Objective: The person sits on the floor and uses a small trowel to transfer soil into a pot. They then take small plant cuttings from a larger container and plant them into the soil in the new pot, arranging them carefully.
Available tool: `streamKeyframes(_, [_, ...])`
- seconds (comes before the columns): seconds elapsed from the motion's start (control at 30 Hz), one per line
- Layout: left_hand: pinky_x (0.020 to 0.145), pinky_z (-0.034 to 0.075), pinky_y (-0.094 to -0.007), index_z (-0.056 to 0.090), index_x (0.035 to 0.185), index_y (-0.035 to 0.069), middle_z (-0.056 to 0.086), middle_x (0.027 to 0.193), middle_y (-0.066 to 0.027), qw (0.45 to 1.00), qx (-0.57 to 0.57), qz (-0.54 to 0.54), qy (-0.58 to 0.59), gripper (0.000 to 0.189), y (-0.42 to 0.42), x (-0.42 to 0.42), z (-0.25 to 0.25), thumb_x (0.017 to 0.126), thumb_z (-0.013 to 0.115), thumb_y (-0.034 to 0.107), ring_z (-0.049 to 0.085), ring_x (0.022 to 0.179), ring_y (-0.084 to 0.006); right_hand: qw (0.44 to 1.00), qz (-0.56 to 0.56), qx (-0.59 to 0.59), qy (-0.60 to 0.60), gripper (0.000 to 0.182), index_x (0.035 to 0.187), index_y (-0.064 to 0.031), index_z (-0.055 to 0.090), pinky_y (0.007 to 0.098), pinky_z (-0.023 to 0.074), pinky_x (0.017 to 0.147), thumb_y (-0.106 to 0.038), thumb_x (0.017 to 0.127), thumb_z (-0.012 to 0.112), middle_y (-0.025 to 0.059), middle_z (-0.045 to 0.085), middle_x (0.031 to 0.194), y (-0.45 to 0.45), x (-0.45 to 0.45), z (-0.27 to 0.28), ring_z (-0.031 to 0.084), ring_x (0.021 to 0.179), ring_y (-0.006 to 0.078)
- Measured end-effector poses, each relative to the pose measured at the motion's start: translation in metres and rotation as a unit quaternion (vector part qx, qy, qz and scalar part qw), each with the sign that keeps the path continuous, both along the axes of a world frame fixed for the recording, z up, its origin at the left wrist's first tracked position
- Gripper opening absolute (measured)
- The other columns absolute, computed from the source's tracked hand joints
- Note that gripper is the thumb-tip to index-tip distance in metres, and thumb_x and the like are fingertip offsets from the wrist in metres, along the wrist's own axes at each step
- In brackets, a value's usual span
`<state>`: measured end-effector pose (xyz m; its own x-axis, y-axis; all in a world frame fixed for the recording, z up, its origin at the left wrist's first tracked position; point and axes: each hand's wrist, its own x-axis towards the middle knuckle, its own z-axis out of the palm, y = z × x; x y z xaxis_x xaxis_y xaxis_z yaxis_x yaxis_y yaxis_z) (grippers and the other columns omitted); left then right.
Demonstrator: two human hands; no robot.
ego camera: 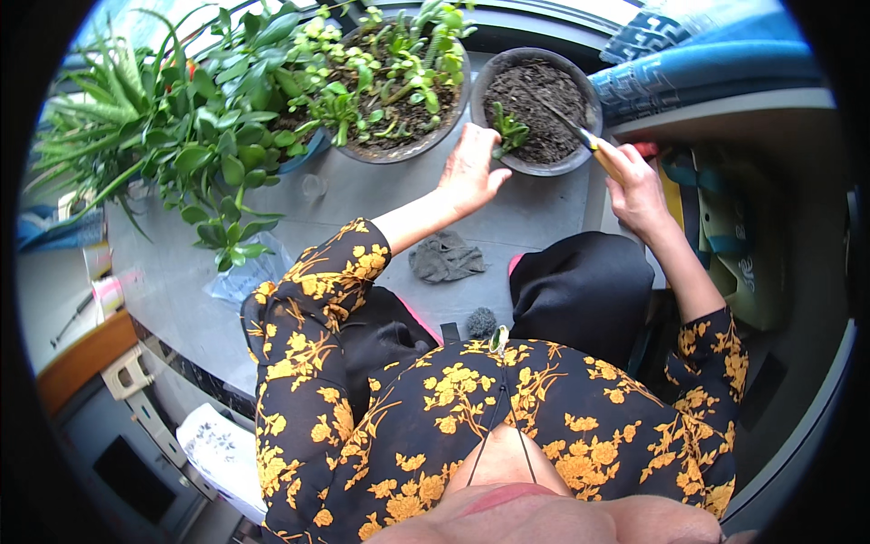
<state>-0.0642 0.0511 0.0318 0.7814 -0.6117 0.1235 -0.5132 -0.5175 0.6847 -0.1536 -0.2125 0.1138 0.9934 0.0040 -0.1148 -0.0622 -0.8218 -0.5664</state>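
Note:
A round grey plant pot (480, 102) full of dark soil (537, 95) stands before me by the window. Near its left rim a small green succulent (510, 128) leans in the soil. Beside that plant and the rim is my left hand (470, 166), thumb apart from the fingers; whether the fingers press on the rim is unclear. My right hand (637, 183) grips the wooden handle of a small hand tool (605, 156) with a thin metal blade. The blade reaches over the pot into the soil, and its tip looks partly buried.
A larger pot of mixed succulents (401, 146), a jade plant (231, 149) and a spiky aloe-like plant (102, 129) crowd the left. A grey rag (446, 257) and a clear plastic bag (251, 272) lie on the grey surface (367, 197). At right hang blue curtain fabric (700, 75) and bags (741, 251).

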Motion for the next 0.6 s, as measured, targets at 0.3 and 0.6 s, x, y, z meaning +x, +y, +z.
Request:
streamKeyframes(0.3, [0.068,0.048,-0.0406,0.053,0.093,0.008,0.05,0.089,-0.0111,0.992,-0.01,-0.122,-0.012,0.024,0.045,-0.03,0.066,0.076,0.07,0.012,0.056,0.082,-0.031,0.989,-0.023,-0.141,-0.034,0.068,0.138,-0.014,0.04,0.0463,0.0496,0.07,0.006,0.075,0.056,0.0137,0.049,0.106,-0.004,-0.03,-0.063,0.059,0.088,0.0379])
streamKeyframes(0.6, [0.059,0.047,-0.0298,0.06,0.082,0.005,0.056,0.077,-0.0065,0.99,-0.054,0.129,-0.023,0.01,0.123,-0.005,0.088,0.078,0.069,0.008,0.056,0.062,-0.0172,0.995,-0.022,-0.095,0.005,0.076,0.14,-0.0117,0.033,0.0468,0.0475,0.083,0.001,0.073,0.065,0.0186,0.05,0.114,-0.014,-0.03,-0.092,0.056,0.1,0.042])
